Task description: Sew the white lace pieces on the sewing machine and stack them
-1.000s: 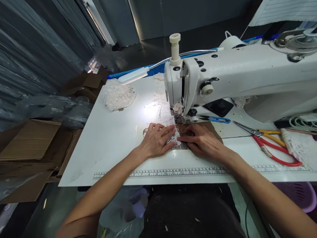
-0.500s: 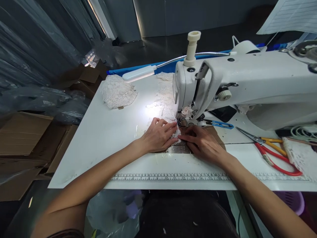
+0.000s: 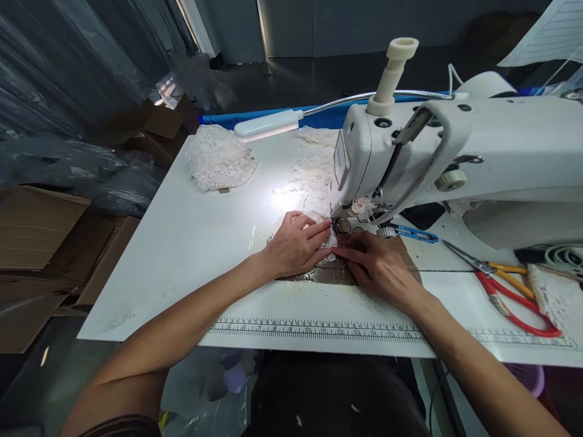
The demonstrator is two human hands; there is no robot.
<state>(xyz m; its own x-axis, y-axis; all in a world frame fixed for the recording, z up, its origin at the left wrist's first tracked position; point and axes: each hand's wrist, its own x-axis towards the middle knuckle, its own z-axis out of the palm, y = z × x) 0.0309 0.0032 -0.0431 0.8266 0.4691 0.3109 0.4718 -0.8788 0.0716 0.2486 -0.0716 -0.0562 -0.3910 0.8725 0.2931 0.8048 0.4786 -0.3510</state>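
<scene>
White lace fabric (image 3: 314, 170) runs back along the left side of the sewing machine (image 3: 359, 152), its near end under my hands by the needle area. My left hand (image 3: 298, 243) lies flat on the lace, fingers stretched toward the presser foot. From the right, my right hand (image 3: 376, 261) reaches in with its index fingertip touching the lace edge; its thumb stays apart and the other fingers bend. Beneath both hands is a brown, shiny plate (image 3: 337, 276). The needle itself is too small to make out.
A bundled lace piece (image 3: 221, 158) sits at the back left. Blue thread snips (image 3: 416, 233) and red-and-yellow-handled scissors (image 3: 505, 285) lie to the right. A lit lamp (image 3: 268, 125) hangs over the lace. A ruler strip (image 3: 319, 329) follows the front edge; cardboard boxes (image 3: 50, 243) stand left.
The camera view has shifted, so the machine appears larger and farther right. Both hands keep nearly the same place on the lace beside the presser foot.
</scene>
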